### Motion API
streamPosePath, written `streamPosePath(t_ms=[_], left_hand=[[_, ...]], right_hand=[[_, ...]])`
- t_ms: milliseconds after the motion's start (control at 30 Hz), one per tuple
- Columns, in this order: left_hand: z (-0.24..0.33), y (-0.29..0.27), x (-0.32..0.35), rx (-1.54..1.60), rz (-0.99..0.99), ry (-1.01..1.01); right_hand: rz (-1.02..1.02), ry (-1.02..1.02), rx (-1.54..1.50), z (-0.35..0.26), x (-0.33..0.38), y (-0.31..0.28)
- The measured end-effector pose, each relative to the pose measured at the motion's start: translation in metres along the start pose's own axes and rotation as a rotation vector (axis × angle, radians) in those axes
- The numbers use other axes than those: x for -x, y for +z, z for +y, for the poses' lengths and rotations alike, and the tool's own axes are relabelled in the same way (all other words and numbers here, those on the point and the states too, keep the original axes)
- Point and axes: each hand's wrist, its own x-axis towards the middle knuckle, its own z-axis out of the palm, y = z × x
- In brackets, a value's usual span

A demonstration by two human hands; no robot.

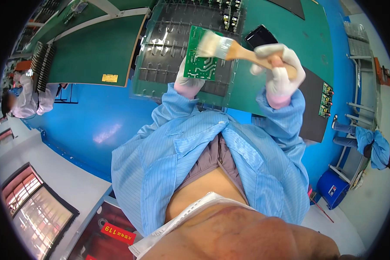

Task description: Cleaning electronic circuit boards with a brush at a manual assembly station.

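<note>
A green circuit board (207,70) is held upright by my left hand (188,85), with its soldered side and pale traces showing. The fingers of that gloved hand are mostly hidden behind the board. My right hand (286,71), in a white glove with a bare fingertip showing, is closed around the wooden handle of a flat brush (243,53). Its pale bristles lie over the upper part of the board; whether they touch it I cannot tell. Beneath the board is a clear plastic tray (159,48) with rows of compartments.
Populated boards (232,18) stand at the tray's far right. A black container (261,36) sits on the green table (286,32). At right, another board (326,100) lies on a dark mat (310,110). One person (30,97) is at far left, another (372,145) at far right.
</note>
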Motion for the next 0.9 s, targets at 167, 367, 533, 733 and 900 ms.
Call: streamPosePath(t_ms=[167, 367, 533, 733, 900], left_hand=[[0.005, 0.001, 0.006, 0.083, 0.079, -0.059], [0.002, -0.005, -0.005, 0.03, -0.074, -0.04], [0.01, -0.005, -0.004, 0.068, -0.079, 0.056], [0.011, -0.005, -0.005, 0.135, 0.033, -0.026], [0.002, -0.033, -0.007, 0.168, -0.145, -0.086]], right_hand=[[0.085, 0.021, 0.035, -0.017, -0.003, -0.021], [0.044, -0.041, 0.034, -0.012, -0.015, 0.016], [0.026, 0.047, 0.095, -0.011, -0.006, -0.012], [0.13, 0.034, 0.138, -0.025, -0.008, -0.005], [0.262, 0.232, -0.116, -0.016, -0.01, -0.018]])
